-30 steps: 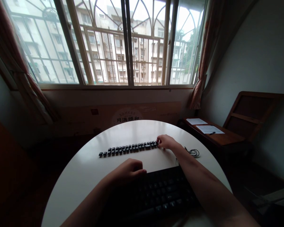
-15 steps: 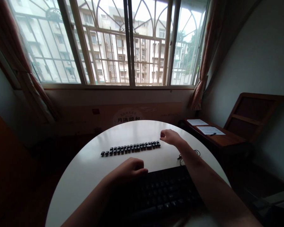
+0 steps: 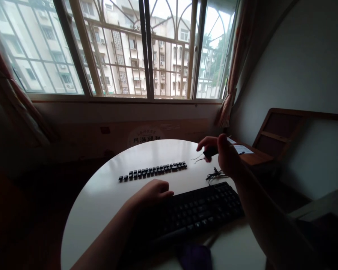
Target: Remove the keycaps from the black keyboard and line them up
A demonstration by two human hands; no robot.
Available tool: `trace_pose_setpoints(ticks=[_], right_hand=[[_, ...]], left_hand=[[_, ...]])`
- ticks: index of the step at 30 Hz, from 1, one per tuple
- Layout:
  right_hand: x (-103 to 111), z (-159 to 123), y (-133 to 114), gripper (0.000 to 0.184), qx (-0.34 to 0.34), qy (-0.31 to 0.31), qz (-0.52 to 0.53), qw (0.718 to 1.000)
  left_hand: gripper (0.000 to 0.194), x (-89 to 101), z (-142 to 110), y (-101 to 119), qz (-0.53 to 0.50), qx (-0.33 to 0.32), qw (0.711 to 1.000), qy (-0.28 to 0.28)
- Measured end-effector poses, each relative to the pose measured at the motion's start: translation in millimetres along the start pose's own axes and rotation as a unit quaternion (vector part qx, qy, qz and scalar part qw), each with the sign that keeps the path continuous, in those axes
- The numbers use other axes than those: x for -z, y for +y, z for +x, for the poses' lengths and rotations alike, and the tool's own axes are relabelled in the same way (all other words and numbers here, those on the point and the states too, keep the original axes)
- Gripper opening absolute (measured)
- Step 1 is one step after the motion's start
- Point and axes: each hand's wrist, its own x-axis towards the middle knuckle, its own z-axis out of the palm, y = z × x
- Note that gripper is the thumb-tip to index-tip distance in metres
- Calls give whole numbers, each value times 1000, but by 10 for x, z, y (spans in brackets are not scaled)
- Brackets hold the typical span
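My right hand [image 3: 227,155] is raised above the far right of the round white table [image 3: 101,202]. Its fingers are pinched on a small dark tool [image 3: 210,152] with thin wire loops sticking out to the left. My left hand [image 3: 152,191] rests in a loose fist against the upper left edge of a black keyboard [image 3: 199,212] and holds nothing that I can see. A row of several loose black keycaps [image 3: 152,171] lies across the table's middle, left of the right hand. A thin black cable [image 3: 214,174] lies bunched behind the keyboard's right end.
A low wooden side table [image 3: 253,157] with white papers [image 3: 242,149] stands to the right, with a wooden frame [image 3: 281,129] leaning on the wall behind it. A printed cardboard box [image 3: 145,138] sits under the barred window. Something purple [image 3: 194,258] lies at the near edge.
My right hand left the right end of the keycap row, rose and swung right, and now holds the small wire tool. The view has tilted down and right. The left hand stays put.
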Motion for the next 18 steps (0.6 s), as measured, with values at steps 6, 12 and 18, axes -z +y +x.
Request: trace_pose_setpoints(ticks=[6,12,18], right_hand=[[250,-721,757,54,-280,-143,92,945],[211,-1158,1242,38,-296,41,99,949],[78,-1204,1379,33,-319,112,83,937]], left_hand=[[39,34,11,58,11,-4,1000,-3],[40,16,40,49,3,-6,1000,-12],[39,-16,64,-7,3,-5,1000,-13]])
